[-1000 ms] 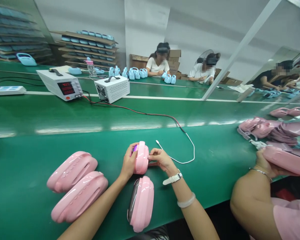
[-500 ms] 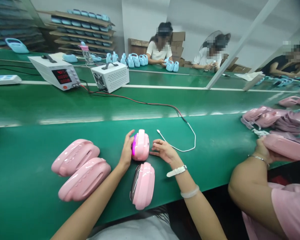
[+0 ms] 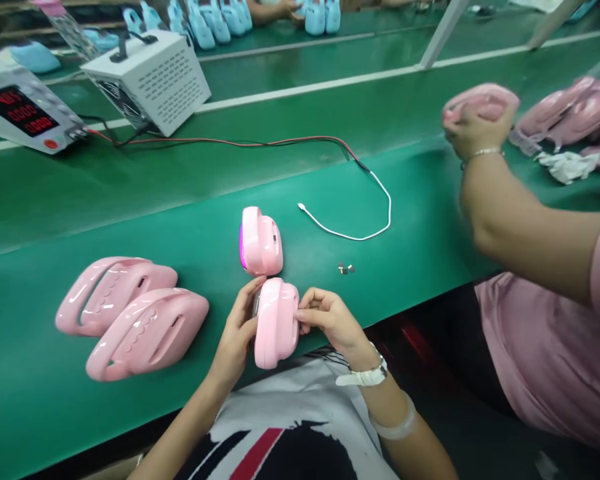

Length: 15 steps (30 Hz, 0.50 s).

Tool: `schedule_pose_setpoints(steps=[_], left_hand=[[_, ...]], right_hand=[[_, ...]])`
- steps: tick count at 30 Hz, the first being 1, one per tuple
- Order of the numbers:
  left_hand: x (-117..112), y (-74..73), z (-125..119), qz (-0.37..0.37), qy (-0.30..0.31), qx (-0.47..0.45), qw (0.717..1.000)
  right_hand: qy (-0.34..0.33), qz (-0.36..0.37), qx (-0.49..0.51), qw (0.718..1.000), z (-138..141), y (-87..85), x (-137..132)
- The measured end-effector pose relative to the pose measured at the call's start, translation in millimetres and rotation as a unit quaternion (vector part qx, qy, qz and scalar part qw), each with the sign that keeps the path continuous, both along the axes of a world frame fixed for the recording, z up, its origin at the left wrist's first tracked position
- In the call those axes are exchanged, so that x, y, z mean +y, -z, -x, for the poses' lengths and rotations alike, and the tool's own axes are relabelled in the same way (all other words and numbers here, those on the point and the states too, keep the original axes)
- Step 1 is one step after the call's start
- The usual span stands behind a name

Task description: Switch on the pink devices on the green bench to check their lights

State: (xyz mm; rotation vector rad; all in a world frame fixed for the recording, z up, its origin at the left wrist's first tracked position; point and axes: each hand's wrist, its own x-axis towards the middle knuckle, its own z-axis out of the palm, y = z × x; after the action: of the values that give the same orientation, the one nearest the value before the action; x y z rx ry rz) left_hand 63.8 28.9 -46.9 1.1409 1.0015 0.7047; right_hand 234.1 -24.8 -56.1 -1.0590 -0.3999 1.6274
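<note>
My left hand point(image 3: 237, 327) and my right hand point(image 3: 327, 320) grip a pink plastic device point(image 3: 276, 321) from both sides at the near edge of the green belt point(image 3: 430, 227). Just beyond it a second pink device point(image 3: 261, 241) stands upright on the belt with a purple light glowing on its left side; neither hand touches it. A white cable point(image 3: 353, 223) with a free plug end lies to its right. Two small dark bits point(image 3: 347, 269) lie on the belt near my right hand.
Two pink shells point(image 3: 130, 315) lie at the left. A white box point(image 3: 153, 80) and a power supply with red digits point(image 3: 20, 115) stand at the back left, with red and black leads. A co-worker's hand point(image 3: 473, 123) at the right lifts a pink part; more pink parts point(image 3: 570, 113) are piled beyond.
My hands left the upright lit device and took hold of the nearer pink device. The camera tilted down and closer. The co-worker's hand rose with a pink part.
</note>
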Motion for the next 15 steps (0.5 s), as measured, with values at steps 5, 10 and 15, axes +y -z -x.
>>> schedule_pose_setpoints(steps=[5, 10, 15], left_hand=[[4.6, -12.9, -9.1, -0.017, 0.009, 0.065, 0.998], [0.2, -19.8, -14.6, -0.018, -0.033, 0.098, 0.994], [-1.9, -21.5, -16.1, -0.020, -0.037, 0.099, 0.994]], right_hand=[[-0.009, -0.011, 0.029, 0.999, -2.4, 0.4, -0.1], [-0.011, -0.004, 0.039, 0.999, -0.4, -0.1, -0.3], [-0.012, 0.007, 0.045, 0.999, 1.4, 0.1, 1.7]])
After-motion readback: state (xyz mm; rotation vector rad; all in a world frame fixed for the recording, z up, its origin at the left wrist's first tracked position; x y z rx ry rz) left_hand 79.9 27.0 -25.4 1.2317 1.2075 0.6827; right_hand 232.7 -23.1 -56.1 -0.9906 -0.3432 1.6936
